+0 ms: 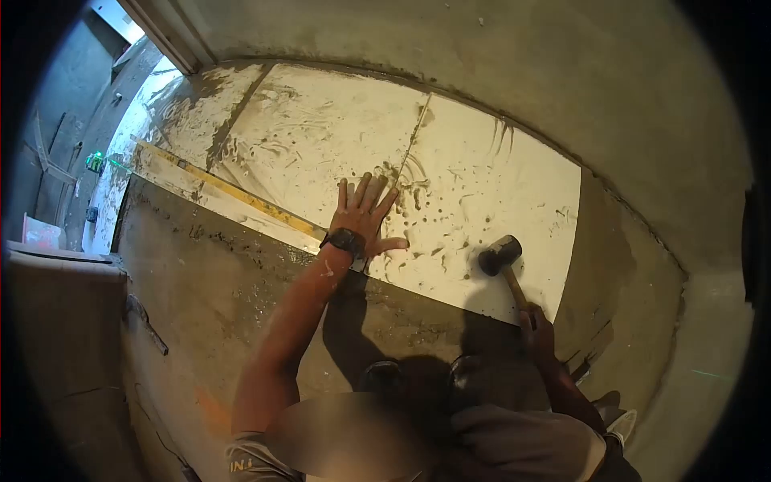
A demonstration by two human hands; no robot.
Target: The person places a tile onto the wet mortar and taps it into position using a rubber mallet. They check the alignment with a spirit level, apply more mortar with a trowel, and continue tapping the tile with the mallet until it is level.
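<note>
Left hand (363, 218) lies flat, fingers spread, at the near edge of the tile (482, 185); right hand (536, 331) grips the mallet (500, 255).

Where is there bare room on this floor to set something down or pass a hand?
Free: the right tile between mallet and wall; the grey screed nearer than the level. Crowded: the near tile edge, where the left hand lies flat by the level and the right hand grips the mallet.
</note>
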